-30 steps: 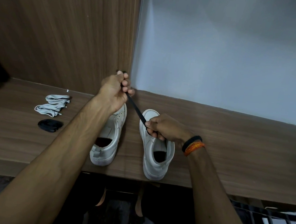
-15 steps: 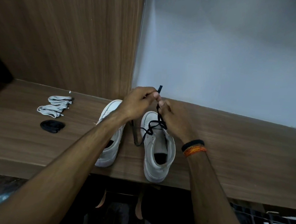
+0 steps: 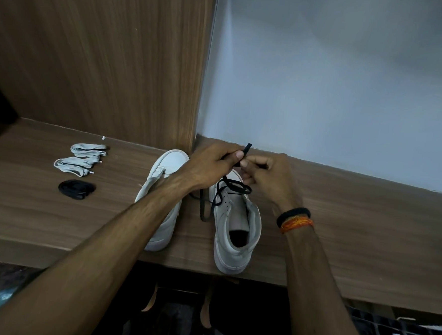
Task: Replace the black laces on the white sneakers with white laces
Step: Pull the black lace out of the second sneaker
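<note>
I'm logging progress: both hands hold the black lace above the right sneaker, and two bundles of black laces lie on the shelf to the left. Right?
Not quite. The head view shows two white lace bundles and one black bundle there. Both hands, left and right, do hold the black lace above the right sneaker.

Wearing no sleeves, both forearms bare to the frame's edge. Wearing a thick black band (image 3: 293, 215) on the right wrist, with an orange braided thread (image 3: 297, 223) lying just beside it, touching.

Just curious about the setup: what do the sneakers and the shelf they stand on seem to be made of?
Right sneaker: probably smooth white leather or a synthetic look-alike, matte with soft creases. Left sneaker looks the same. Shelf: brown wood-grain surface, likely laminate, low sheen; solid wood cannot be ruled out.
</note>
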